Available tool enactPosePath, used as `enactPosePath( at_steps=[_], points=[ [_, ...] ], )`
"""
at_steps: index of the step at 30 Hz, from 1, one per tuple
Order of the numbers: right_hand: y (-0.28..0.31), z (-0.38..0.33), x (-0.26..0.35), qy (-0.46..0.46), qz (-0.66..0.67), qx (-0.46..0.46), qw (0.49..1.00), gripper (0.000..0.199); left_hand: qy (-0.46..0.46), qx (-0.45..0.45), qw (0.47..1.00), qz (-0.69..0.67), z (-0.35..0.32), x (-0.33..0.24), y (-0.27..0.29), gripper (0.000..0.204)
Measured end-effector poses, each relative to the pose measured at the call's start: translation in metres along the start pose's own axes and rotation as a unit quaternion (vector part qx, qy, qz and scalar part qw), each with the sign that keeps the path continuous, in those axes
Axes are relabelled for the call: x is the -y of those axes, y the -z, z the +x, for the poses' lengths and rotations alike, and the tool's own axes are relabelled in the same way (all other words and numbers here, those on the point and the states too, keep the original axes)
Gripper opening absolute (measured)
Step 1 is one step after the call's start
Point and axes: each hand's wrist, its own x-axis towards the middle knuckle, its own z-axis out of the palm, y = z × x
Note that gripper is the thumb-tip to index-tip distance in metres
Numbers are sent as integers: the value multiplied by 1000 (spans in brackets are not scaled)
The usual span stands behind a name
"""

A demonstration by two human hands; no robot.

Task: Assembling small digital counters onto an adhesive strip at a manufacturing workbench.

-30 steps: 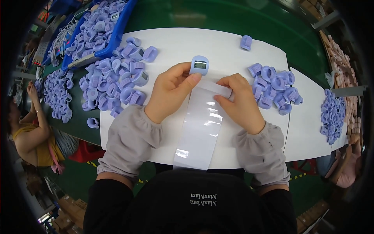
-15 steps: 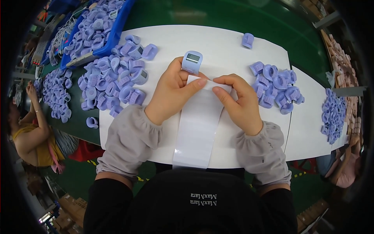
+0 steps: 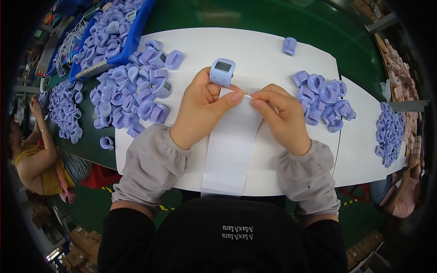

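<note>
My left hand (image 3: 200,107) is closed, with a lavender ring-shaped device with a small screen (image 3: 222,73) standing up from its curled fingers. The screen is dark grey. With its thumb, the same hand presses on the upper end of a white glossy strip (image 3: 227,154), which runs down across the table toward my body. On the strip's upper right corner, the thumb and forefinger of my right hand (image 3: 284,116) are pinched together. A thin white edge shows between the two hands; whether it is a separate layer, I cannot tell.
Similar lavender devices lie in a large pile (image 3: 129,93) at left and a smaller pile (image 3: 323,98) at right. One device (image 3: 289,46) stands alone at the far right. A blue bin (image 3: 132,43) full of them is at far left. People sit at both sides.
My right hand has shifted slightly right, its fingertips closing more tightly on the strip's corner. The device in my left hand has tilted a little, and its screen looks darker.
</note>
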Motion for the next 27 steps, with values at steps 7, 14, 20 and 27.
enactPosePath(
  at_steps=[7, 14, 20, 27],
  points=[
    [-15, -2, 6, 165, -215, -107, 957, 20, 2, -22, 1000, 11, 2, 6, 3, 31],
    [-18, -4, 8, 189, -190, -130, 955, 19, -6, -21, 1000, 19, 0, 2, -1, 30],
    [-6, -5, 16, -38, 27, -57, 997, 10, -15, 10, 999, 49, 0, 6, 7, 27],
    [2, -4, 11, 24, 186, -57, 981, 10, -248, -1, 922, 298, 5, 12, 14, 26]
  ],
)
